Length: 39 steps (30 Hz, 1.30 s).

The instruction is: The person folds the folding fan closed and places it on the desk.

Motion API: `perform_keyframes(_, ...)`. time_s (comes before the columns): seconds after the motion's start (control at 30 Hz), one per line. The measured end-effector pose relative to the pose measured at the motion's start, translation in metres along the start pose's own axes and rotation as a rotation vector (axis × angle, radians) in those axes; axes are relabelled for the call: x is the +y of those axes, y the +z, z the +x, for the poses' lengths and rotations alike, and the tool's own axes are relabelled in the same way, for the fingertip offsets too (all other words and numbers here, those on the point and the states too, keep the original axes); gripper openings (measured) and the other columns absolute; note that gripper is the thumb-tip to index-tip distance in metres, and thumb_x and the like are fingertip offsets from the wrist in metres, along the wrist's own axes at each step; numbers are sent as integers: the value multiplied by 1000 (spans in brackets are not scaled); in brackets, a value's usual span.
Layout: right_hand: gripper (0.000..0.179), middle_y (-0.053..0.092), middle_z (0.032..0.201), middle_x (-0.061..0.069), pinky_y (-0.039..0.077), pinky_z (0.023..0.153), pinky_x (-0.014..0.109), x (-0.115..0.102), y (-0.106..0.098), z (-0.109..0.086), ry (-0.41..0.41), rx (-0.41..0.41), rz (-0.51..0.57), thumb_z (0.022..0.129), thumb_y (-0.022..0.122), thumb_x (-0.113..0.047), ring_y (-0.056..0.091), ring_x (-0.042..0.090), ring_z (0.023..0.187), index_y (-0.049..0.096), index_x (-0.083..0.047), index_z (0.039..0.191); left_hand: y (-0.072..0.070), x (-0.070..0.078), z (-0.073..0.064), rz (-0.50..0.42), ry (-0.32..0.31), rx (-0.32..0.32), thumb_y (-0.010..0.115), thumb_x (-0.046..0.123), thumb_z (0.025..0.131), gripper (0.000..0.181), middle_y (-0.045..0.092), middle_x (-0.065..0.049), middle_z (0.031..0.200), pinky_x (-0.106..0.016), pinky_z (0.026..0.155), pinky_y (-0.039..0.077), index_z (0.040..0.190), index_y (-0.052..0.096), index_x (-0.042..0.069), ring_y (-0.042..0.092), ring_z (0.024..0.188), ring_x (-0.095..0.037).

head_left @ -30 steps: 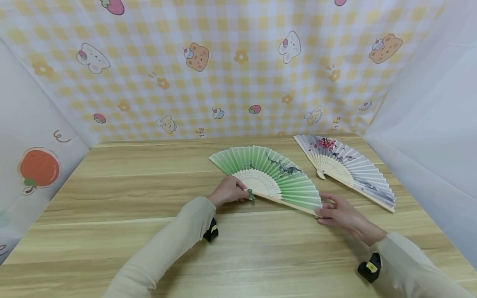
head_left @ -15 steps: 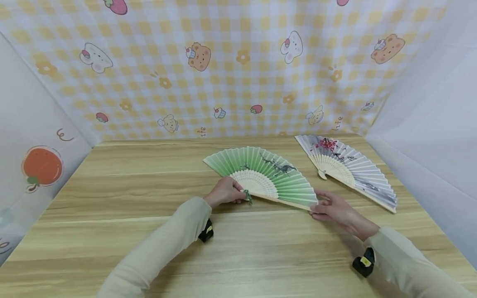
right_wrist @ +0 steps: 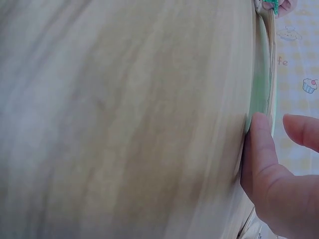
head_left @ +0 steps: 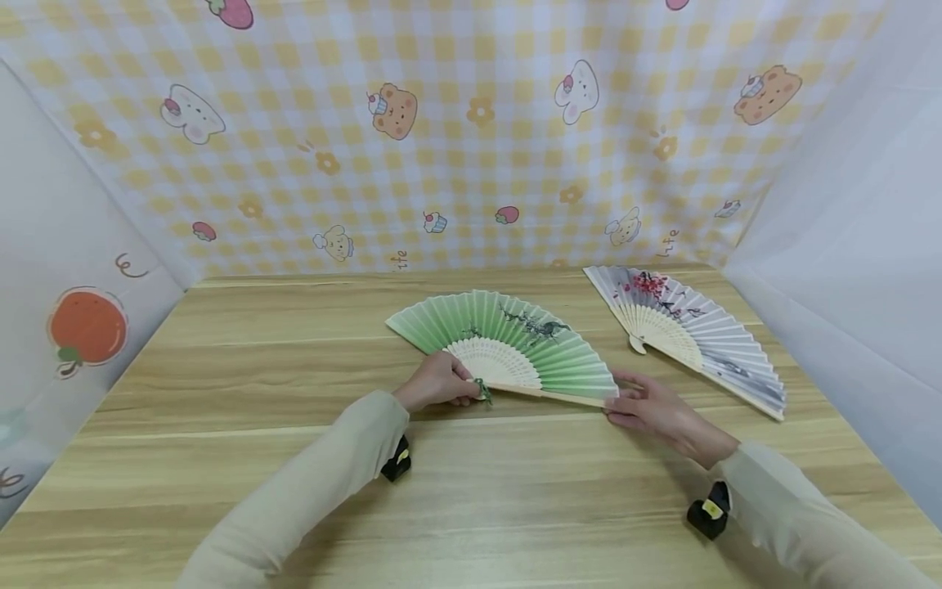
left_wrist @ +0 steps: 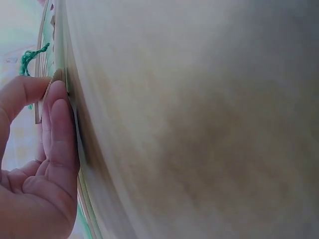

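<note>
A spread green folding fan [head_left: 531, 336] with pale ribs and a dark branch print lies near the table's middle. My left hand [head_left: 436, 382] pinches its pivot end between thumb and fingers, with a green cord [head_left: 482, 391] hanging beside them. In the left wrist view, the left hand [left_wrist: 47, 154] presses thumb against fingers on the rib ends. At the fan's right corner is my right hand [head_left: 666, 415], touching the edge with extended fingers. In the right wrist view, the right hand's fingers [right_wrist: 263, 144] touch the green fan's edge, while its thumb stands apart.
A second spread fan, grey and white with red blossoms [head_left: 695, 335], lies on the right side of the wooden table [head_left: 243, 352]. Behind the table hangs a yellow checked cloth [head_left: 471, 164]. White cloth walls stand at left and right.
Both hands have shifted left with the green fan, which has slid left and turned slightly, so its near edge lies closer to level. The grey fan stays put.
</note>
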State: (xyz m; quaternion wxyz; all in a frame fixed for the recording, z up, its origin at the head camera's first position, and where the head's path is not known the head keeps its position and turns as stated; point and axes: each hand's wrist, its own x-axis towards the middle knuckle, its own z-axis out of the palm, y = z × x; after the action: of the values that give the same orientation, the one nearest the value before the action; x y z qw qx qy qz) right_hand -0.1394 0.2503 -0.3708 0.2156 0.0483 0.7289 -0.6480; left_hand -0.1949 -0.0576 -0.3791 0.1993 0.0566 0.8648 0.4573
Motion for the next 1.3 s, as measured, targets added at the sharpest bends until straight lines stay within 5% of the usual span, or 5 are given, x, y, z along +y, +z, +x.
perform_keyframes(0.5,59,33,125,30,43,89,30,-7,3,12,-19,-6,-70,91,45,-4,52,17,100,10,11,136,-2,-2,-11,-11,-39,7,71,9,69,9,62,-4,56,-23,52,51,68,64,4,59,51,-11)
perform_keyframes(0.97,60,21,134,30,36,96,31,-13,6,27,-3,-32,-4,92,43,-4,42,25,114,6,9,137,-5,-7,-18,-100,-47,16,69,5,71,8,64,-7,60,-24,53,52,70,62,1,61,53,-14)
perform_keyframes(1.3,57,19,135,32,37,95,29,-16,7,33,-48,-72,15,91,40,1,48,18,106,6,12,136,-5,-10,-23,-164,-30,62,68,2,73,11,64,-9,61,-24,51,52,73,57,0,61,52,-14)
